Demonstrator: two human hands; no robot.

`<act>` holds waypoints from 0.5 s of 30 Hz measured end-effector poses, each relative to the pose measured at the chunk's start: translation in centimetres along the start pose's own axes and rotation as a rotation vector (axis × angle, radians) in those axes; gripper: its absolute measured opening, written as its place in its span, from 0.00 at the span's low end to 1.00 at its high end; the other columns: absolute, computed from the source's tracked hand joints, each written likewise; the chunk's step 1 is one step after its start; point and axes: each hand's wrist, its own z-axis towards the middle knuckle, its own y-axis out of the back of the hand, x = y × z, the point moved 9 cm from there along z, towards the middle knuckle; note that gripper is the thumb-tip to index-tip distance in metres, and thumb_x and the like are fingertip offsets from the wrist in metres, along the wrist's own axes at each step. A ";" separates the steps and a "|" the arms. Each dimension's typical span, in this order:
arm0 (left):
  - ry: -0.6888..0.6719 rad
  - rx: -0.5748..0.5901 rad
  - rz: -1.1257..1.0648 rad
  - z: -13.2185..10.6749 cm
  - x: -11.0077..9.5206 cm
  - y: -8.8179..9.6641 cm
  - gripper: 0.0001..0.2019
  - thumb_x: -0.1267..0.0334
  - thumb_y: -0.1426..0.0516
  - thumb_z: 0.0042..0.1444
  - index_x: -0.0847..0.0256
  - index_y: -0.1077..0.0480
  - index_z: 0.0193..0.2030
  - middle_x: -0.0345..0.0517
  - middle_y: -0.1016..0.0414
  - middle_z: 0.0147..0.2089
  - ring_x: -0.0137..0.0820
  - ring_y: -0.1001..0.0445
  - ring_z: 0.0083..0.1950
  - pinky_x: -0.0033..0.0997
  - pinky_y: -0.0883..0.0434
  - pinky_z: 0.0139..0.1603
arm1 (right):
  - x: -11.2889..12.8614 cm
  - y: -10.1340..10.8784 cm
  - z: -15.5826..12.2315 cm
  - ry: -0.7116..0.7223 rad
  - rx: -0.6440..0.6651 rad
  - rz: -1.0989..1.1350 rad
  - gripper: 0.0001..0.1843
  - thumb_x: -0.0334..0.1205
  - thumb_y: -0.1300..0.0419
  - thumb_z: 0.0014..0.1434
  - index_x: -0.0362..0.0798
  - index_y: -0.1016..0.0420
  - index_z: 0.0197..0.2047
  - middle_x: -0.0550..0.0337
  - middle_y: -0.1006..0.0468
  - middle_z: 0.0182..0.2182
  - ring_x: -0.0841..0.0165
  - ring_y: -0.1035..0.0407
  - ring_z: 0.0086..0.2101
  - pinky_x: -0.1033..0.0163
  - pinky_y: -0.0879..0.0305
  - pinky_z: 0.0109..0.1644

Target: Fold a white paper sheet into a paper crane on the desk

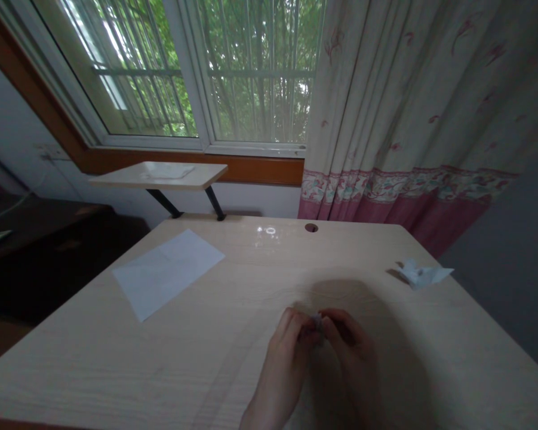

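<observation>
Close together over the near middle of the desk, my left hand (pixel 289 340) and my right hand (pixel 347 337) meet at the fingertips. Between them is a small pale, greyish-white piece (pixel 317 322), pinched from both sides. It looks crumpled, but most of it is hidden by the fingers, so its kind is unclear. The fingers of both hands are curled and closed. A flat white sheet of paper (pixel 170 272) lies to the left, apart from my hands. Toward the right edge sits a crumpled white paper (pixel 418 275).
The light wooden desk (pixel 233 286) has a round cable hole (pixel 311 228) near its back edge. A raised shelf (pixel 129 173) on dark legs stands at the back left, with a white item (pixel 168 171) on it. Behind are a window and a patterned curtain (pixel 385 119).
</observation>
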 end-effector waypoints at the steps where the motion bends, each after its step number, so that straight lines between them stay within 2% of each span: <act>1: 0.004 -0.003 -0.001 0.0 0.2 0.1 0.08 0.75 0.48 0.60 0.59 0.34 0.35 0.40 0.33 0.35 0.29 0.33 0.37 0.25 0.36 0.38 | -0.1 0.0 0.0 -0.005 -0.009 0.007 0.12 0.50 0.34 0.49 0.50 0.22 0.30 0.58 0.21 0.28 0.64 0.27 0.31 0.63 0.30 0.35; 7: 0.055 0.003 -0.003 0.0 0.6 0.3 0.08 0.69 0.51 0.65 0.59 0.34 0.35 0.41 0.32 0.36 0.29 0.33 0.37 0.26 0.37 0.39 | -1.1 -0.3 0.2 -0.009 -0.002 0.063 0.14 0.53 0.36 0.51 0.51 0.22 0.32 0.59 0.23 0.26 0.66 0.28 0.28 0.63 0.31 0.32; 12: 0.137 0.022 -0.003 -0.2 1.0 0.0 0.09 0.66 0.52 0.66 0.59 0.35 0.34 0.41 0.32 0.34 0.30 0.33 0.35 0.26 0.38 0.36 | -3.2 -0.6 -0.1 -0.049 0.036 0.020 0.12 0.49 0.40 0.55 0.51 0.25 0.38 0.58 0.22 0.33 0.65 0.28 0.32 0.62 0.31 0.36; 15: 0.177 0.028 -0.001 -0.4 1.4 -0.1 0.09 0.65 0.53 0.66 0.59 0.36 0.34 0.42 0.32 0.34 0.31 0.33 0.35 0.27 0.38 0.36 | -3.3 -0.9 -0.5 -0.014 0.054 -0.062 0.12 0.47 0.42 0.58 0.52 0.27 0.42 0.58 0.23 0.36 0.65 0.28 0.34 0.62 0.32 0.38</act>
